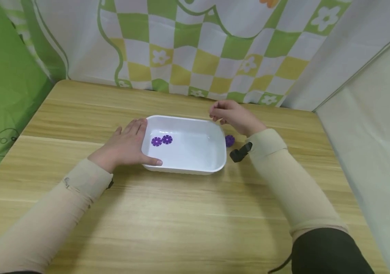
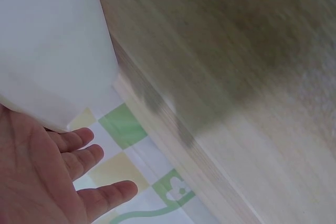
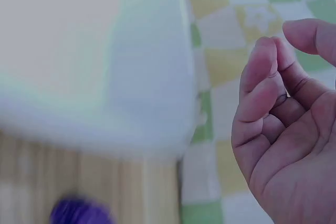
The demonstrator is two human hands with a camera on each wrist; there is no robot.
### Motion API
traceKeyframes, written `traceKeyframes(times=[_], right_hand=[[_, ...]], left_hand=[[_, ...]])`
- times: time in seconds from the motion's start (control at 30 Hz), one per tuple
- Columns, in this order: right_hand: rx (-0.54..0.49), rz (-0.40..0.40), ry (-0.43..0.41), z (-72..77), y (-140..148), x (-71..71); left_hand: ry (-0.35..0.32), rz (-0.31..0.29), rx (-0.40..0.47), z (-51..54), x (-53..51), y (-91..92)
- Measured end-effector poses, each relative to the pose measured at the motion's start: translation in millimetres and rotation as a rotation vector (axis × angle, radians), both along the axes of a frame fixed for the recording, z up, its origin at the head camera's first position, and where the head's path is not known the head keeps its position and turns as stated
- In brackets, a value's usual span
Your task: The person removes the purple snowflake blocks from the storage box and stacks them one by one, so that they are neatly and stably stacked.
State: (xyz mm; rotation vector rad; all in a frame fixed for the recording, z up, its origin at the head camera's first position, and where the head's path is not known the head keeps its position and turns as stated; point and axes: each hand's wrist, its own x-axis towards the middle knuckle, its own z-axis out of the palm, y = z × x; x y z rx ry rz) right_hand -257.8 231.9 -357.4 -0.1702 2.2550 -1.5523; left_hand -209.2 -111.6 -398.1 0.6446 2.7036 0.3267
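Note:
A white rectangular plastic basin [image 1: 188,170] sits on the table. Inside, toward its left end, lie two purple notched snowflake discs [image 1: 156,141], side by side. My left hand [image 1: 128,146] rests against the basin's left end, thumb along the front rim; several of its fingers [image 2: 107,199] stretch out straight past the outer wall. Beyond the right back corner, my right hand [image 1: 232,114] hovers with loosely bent fingers. Nothing shows between its thumb and fingertips in the right wrist view. Another purple piece [image 1: 229,140] lies outside the basin's right side, partly hidden behind the rim.
The wooden table [image 1: 167,220] extends around the basin. At its back edge hangs a green, yellow and white checked curtain [image 1: 188,49]. A white panel [image 1: 373,121] stands on the right, and green cloth [image 1: 3,95] hangs on the left.

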Motion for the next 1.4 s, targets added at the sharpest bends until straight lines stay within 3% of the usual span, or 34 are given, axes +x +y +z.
traceKeyframes(times=[0.13, 0.3, 0.47, 0.7, 0.97, 1.1, 1.4], right_hand=[[-0.015, 0.047, -0.002, 11.5, -27, -7.7], [0.036, 0.088, 0.004, 14.1, -56, -16.4], [0.083, 0.159, -0.013, 5.4, -78, -21.8], [0.259, 0.348, -0.039, -12.6, -101, -22.9], [0.531, 0.463, 0.074, -28.0, -121, -21.0], [0.666, 0.483, 0.143, -32.8, -128, -18.7], [0.769, 0.5, 0.251, -43.7, -133, -13.4]], left_hand=[[0.002, 0.004, 0.006, -0.3, -0.2, -1.4], [0.009, 0.004, 0.011, -0.9, -0.4, -1.0], [0.012, 0.009, 0.019, -2.7, -1.1, 0.1], [0.012, 0.009, 0.021, -3.7, -0.8, -0.3], [0.013, 0.008, 0.017, -2.7, -1.0, 0.1], [0.005, 0.006, 0.017, -1.7, -1.0, 0.7], [0.018, 0.008, 0.025, -2.3, -1.3, -0.9]])
